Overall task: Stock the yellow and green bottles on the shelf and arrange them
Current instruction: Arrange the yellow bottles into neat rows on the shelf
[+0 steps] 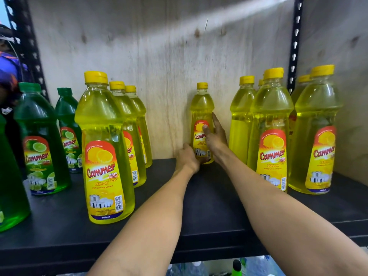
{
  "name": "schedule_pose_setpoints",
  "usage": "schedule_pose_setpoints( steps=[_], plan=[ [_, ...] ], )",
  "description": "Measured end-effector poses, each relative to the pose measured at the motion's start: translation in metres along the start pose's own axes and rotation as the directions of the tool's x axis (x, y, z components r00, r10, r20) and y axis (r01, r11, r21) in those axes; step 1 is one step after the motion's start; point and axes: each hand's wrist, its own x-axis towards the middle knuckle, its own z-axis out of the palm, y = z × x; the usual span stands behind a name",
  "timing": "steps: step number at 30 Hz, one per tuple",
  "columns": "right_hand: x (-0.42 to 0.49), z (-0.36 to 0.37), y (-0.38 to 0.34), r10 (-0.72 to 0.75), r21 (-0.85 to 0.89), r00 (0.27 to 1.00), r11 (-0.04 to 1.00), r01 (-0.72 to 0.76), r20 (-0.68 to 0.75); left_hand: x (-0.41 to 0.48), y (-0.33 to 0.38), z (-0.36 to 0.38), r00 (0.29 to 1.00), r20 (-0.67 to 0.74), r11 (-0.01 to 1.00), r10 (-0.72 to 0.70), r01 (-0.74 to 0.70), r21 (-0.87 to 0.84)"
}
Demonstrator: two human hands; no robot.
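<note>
A single yellow bottle [201,108] with a yellow cap stands upright at the back of the black shelf [209,206], against the wooden back panel. My left hand [188,157] grips its base from the left. My right hand [214,136] wraps its label from the right, thumb across the front. Left of it runs a front-to-back row of three yellow bottles [103,148]. Green bottles [40,140] stand further left. Several more yellow bottles [270,126] are grouped on the right.
Black slotted uprights [295,42] frame the shelf bay. A lane of bare shelf lies between the left yellow row and the right group. A person's partly visible figure [8,72] is at the far left. Other bottles [237,267] show on the level below.
</note>
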Motion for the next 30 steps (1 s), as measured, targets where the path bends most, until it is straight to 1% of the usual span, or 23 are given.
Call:
schedule_pose_setpoints(
  steps=[5, 8, 9, 11, 12, 13, 14, 16, 18, 19, 21, 23, 25, 26, 28, 30],
  plan=[
    [-0.001, -0.005, 0.001, -0.037, 0.038, 0.999, 0.999, 0.037, -0.005, -0.002, 0.002, 0.002, 1.000, 0.001, 1.000, -0.015, 0.015, 0.005],
    [-0.003, -0.004, 0.001, -0.035, 0.007, 0.999, 0.999, 0.035, -0.022, -0.002, 0.000, 0.005, 1.000, 0.008, 1.000, -0.015, 0.015, 0.009],
    [-0.005, -0.003, 0.000, -0.037, -0.025, 0.999, 0.999, 0.037, -0.024, -0.002, -0.001, 0.005, 1.000, 0.015, 1.000, -0.014, 0.014, 0.003],
    [-0.010, -0.003, -0.007, -0.048, -0.154, 0.998, 0.987, 0.043, -0.027, -0.003, -0.003, 0.006, 1.000, 0.029, 1.000, 0.000, 0.000, 0.006],
    [-0.014, -0.004, -0.014, -0.057, -0.232, 0.998, 0.972, 0.046, -0.040, -0.004, -0.004, 0.006, 1.000, 0.017, 1.000, 0.011, -0.011, 0.002],
    [-0.021, -0.005, -0.024, -0.071, -0.274, 0.996, 0.960, 0.053, -0.056, -0.006, -0.005, 0.005, 1.000, -0.013, 1.000, 0.013, -0.013, -0.014],
    [-0.031, -0.007, -0.035, -0.092, -0.274, 0.994, 0.959, 0.072, -0.060, -0.009, -0.005, 0.002, 0.998, -0.056, 0.999, 0.003, -0.005, -0.037],
    [-0.058, -0.017, -0.054, -0.185, -0.251, 0.983, 0.952, 0.175, -0.015, -0.018, -0.003, -0.006, 0.987, -0.163, 0.997, 0.014, -0.025, -0.067],
    [-0.090, -0.036, -0.066, -0.300, -0.271, 0.953, 0.915, 0.298, 0.036, -0.027, 0.000, -0.010, 0.971, -0.220, 0.992, 0.094, -0.111, -0.065],
    [-0.105, -0.049, -0.070, -0.341, -0.269, 0.939, 0.902, 0.338, 0.035, -0.033, 0.003, -0.012, 0.968, -0.212, 0.987, 0.131, -0.147, -0.064],
    [-0.130, -0.079, -0.079, -0.399, -0.260, 0.917, 0.887, 0.381, -0.019, -0.048, 0.012, -0.012, 0.978, -0.121, 0.976, 0.170, -0.184, -0.114],
    [-0.146, -0.108, -0.090, -0.470, -0.301, 0.876, 0.855, 0.422, -0.109, -0.067, 0.025, -0.010, 0.978, -0.034, 0.951, 0.205, -0.207, -0.230],
    [-0.151, -0.133, -0.096, -0.513, -0.352, 0.837, 0.831, 0.430, -0.191, -0.085, 0.038, -0.009, 0.972, 0.002, 0.907, 0.236, -0.219, -0.358],
    [-0.152, -0.143, -0.099, -0.513, -0.370, 0.828, 0.832, 0.413, -0.229, -0.092, 0.042, -0.009, 0.968, 0.035, 0.883, 0.249, -0.212, -0.418],
    [-0.150, -0.160, -0.101, -0.496, -0.420, 0.817, 0.835, 0.355, -0.295, -0.104, 0.050, -0.008, 0.947, 0.145, 0.850, 0.288, -0.183, -0.493],
    [-0.146, -0.173, -0.102, -0.430, -0.432, 0.849, 0.858, 0.279, -0.306, -0.114, 0.054, -0.005, 0.921, 0.251, 0.848, 0.297, -0.134, -0.514]
  ],
)
